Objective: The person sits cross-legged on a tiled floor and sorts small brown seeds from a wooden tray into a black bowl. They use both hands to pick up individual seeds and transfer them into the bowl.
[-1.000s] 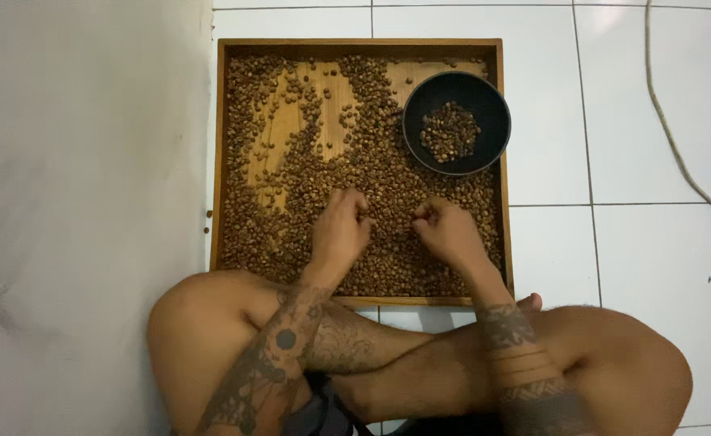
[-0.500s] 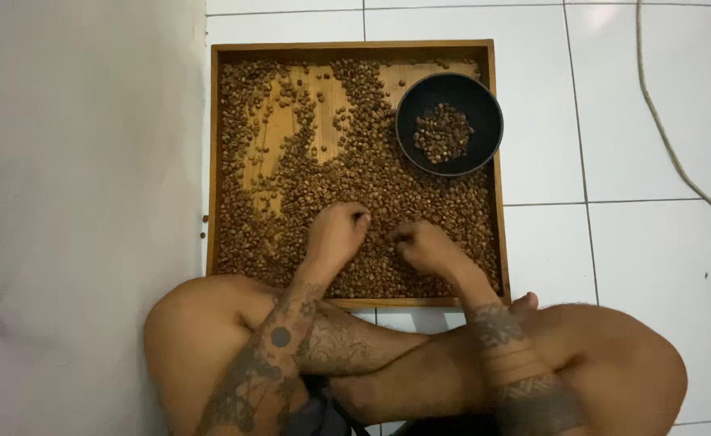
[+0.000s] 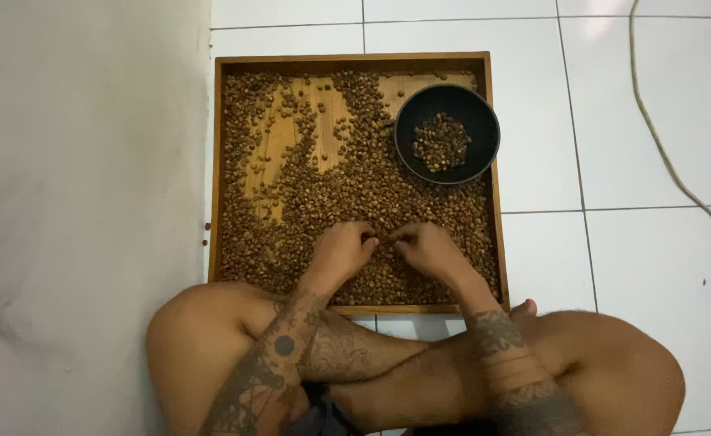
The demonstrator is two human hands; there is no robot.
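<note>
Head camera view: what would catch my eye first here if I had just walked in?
Most striking is the square wooden tray on the white tiled floor, spread with small brown beans and bare wood showing at its upper left. A black bowl holding a few beans sits in its top right corner. Near the tray's lower edge, the left hand and right hand meet over the beans, above crossed legs.

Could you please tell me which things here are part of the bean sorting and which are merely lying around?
In use: wooden tray; brown beans spread over it; black bowl with some beans, in the tray's far right corner; left hand and right hand, both on the beans.

Lying about: cord on the white tiled floor; stray beans beside the tray.
</note>
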